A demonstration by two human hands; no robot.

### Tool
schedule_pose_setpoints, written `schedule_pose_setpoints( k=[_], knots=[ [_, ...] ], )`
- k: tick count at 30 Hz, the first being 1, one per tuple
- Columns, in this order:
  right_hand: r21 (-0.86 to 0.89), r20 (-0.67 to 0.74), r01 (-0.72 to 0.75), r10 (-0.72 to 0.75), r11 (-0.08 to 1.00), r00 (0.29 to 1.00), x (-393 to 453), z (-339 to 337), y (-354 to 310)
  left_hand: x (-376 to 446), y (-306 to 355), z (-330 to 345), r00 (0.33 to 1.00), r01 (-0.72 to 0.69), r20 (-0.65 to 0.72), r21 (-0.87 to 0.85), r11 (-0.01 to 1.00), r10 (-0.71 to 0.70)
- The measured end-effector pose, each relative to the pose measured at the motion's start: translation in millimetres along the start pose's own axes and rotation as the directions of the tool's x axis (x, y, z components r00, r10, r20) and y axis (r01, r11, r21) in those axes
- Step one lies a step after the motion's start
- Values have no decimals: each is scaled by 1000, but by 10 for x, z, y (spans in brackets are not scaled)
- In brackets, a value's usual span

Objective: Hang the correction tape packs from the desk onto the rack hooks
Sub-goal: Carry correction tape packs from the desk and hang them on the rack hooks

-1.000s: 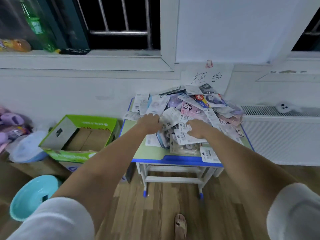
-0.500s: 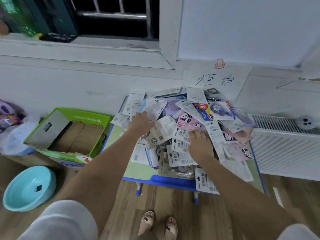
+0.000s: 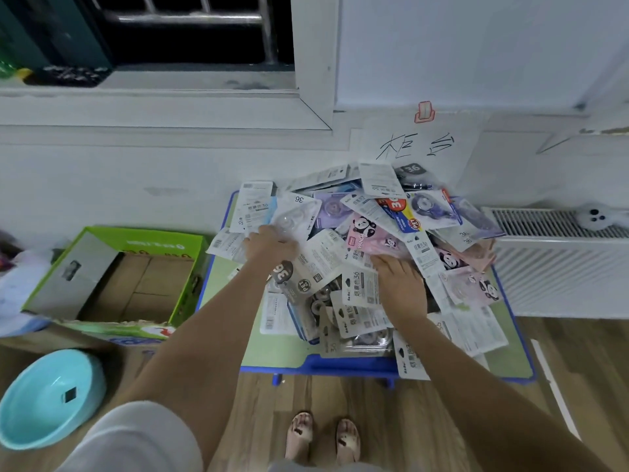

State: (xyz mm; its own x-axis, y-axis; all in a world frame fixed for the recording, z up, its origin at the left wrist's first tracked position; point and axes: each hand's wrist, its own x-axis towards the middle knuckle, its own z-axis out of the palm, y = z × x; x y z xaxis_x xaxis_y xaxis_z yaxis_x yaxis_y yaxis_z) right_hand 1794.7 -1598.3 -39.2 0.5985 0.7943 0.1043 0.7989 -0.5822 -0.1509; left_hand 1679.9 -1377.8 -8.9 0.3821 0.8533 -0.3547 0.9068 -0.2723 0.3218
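A heap of correction tape packs (image 3: 418, 212) covers the small green desk with the blue edge (image 3: 282, 349). Among them are white, clear, purple and pink panda-printed packs (image 3: 367, 233). My left hand (image 3: 269, 248) lies on the left side of the heap. Its fingers bend down among the white and clear packs, and the fingertips are hidden. My right hand (image 3: 400, 287) lies flat on the middle of the heap, fingers stretched toward the pink panda pack. No rack or hooks are in view.
An open green cardboard box (image 3: 153, 240) stands left of the desk, with a light blue basin (image 3: 44, 396) on the floor in front of it. A white radiator (image 3: 561, 274) runs along the wall at right. A handwritten paper sign (image 3: 418, 148) hangs behind the desk. My feet (image 3: 320, 437) stand at the desk's front edge.
I have stepped closer and the view tilts further down onto the desk. Both hands have shifted a little farther into the heap. No pack has been lifted.
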Motion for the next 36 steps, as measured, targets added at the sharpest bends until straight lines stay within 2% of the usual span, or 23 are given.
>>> schedule_pose_setpoints(
  k=[2,4,7,10,13,17,21,25,28,31,36],
  knots=[
    [59,-53,26,-23,998,998,9,-13,-61,35,-62,-9,999,28,-18,-23,999,-28],
    [102,-114,43,-31,994,993,34,-19,-125,57,-120,-34,996,81,-20,-162,984,-85],
    [207,-228,95,-46,974,972,107,-115,-266,66,-184,-85,997,69,-6,-378,923,-77],
    [420,-172,-7,88,907,981,208,-239,-399,31,-214,-170,999,10,-25,-535,845,-28],
    [666,-69,-113,212,737,975,297,-402,-504,34,-227,-284,1000,-22,-13,-677,735,18],
    [933,89,-187,307,307,948,423,-494,-550,4,-177,-535,995,-73,-21,-808,585,95],
    [966,244,-259,320,4,916,530,-547,-588,-31,-105,-754,987,-79,8,-842,533,160],
    [935,352,-321,297,-149,888,548,-518,-591,-20,-66,-866,979,-135,-20,-812,568,204],
    [900,400,-318,275,-298,874,537,-542,-603,-5,-57,-912,977,-150,-37,-820,553,211],
    [889,398,-299,264,-345,878,515,-578,-612,22,-66,-946,971,-188,-63,-793,580,229],
    [905,393,-312,289,-287,873,456,-511,-552,28,-63,-981,952,-168,-2,-840,516,307]
  ],
)
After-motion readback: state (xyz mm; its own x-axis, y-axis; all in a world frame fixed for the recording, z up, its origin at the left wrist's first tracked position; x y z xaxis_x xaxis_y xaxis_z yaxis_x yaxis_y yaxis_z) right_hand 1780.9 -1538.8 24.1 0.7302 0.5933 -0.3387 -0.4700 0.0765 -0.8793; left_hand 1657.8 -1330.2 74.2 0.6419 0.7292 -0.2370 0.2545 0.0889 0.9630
